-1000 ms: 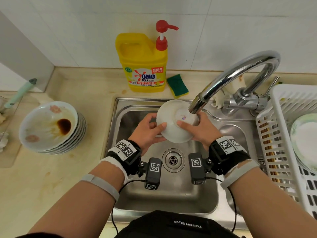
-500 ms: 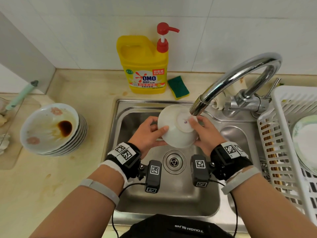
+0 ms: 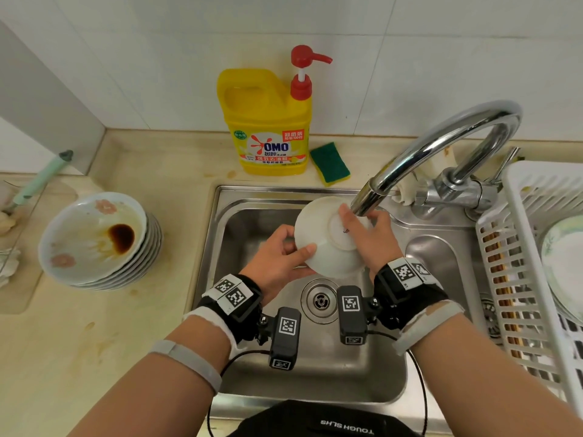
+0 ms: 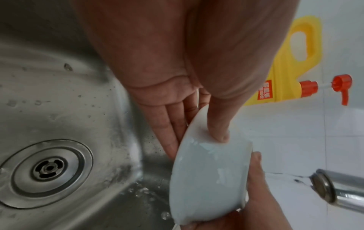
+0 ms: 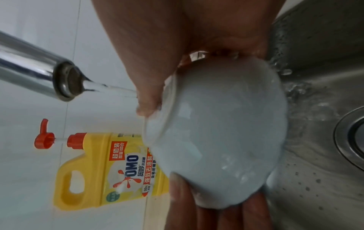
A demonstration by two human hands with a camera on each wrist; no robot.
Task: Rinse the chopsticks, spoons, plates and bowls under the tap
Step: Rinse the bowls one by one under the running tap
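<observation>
Sink [image 3: 315, 357] viewed from above by the head camera, facing forward and down, wrist cameras set close along each palm, white bowl [image 4: 208, 179], tap spout [image 5: 39, 73] and detergent bottle [image 3: 268, 121] shared by all three views

The stacked dirty plates [image 3: 94, 241] sat on the counter left of the left hand [image 3: 277, 260]; the dish rack [image 3: 536, 279] stood right of the right hand [image 3: 369, 241].
</observation>
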